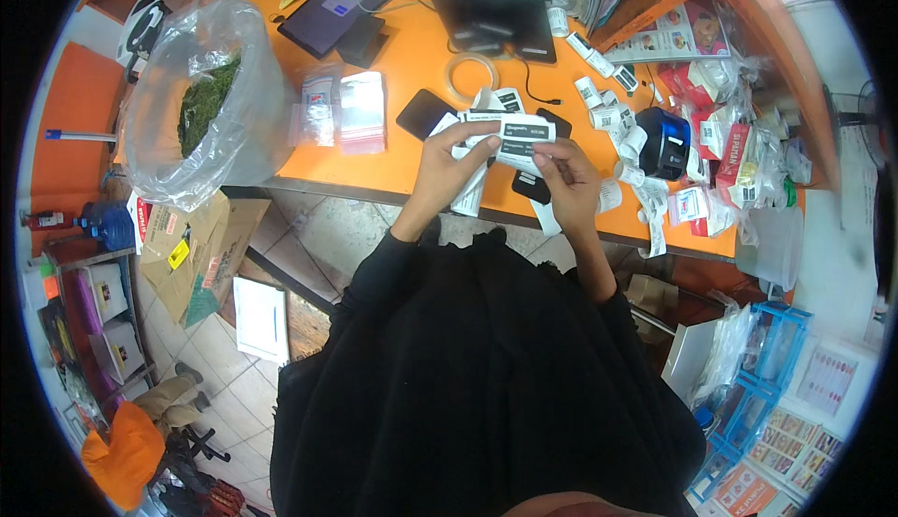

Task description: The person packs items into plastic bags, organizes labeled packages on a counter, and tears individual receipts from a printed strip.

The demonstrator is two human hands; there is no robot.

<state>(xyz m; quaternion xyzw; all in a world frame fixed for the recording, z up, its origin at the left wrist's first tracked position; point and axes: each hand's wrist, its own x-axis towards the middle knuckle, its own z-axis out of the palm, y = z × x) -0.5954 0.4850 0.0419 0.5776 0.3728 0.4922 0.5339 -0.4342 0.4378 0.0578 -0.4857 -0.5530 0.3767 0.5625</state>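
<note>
A strip of printed paper labels (525, 151) is stretched between my two hands above the front of the orange table. My left hand (452, 163) pinches its left end between thumb and fingers. At the right end, the thumb and fingertips of my right hand (574, 179) hold the lower edge. More of the label strip (471, 194) hangs below, near the table's front edge. Partly covered by the hands and paper are a dark phone (424, 112) and a small black device (530, 186). A roll of clear tape (452, 81) lies just beyond.
A large clear plastic bag (270, 96) of dried green plant matter stands at left, beside flat zip pouches (363, 107). To the right, curled label strips (609, 114) surround a blue-black label printer (663, 144). Filled packets (736, 159) crowd the right end. A person's legs (168, 398) show lower left.
</note>
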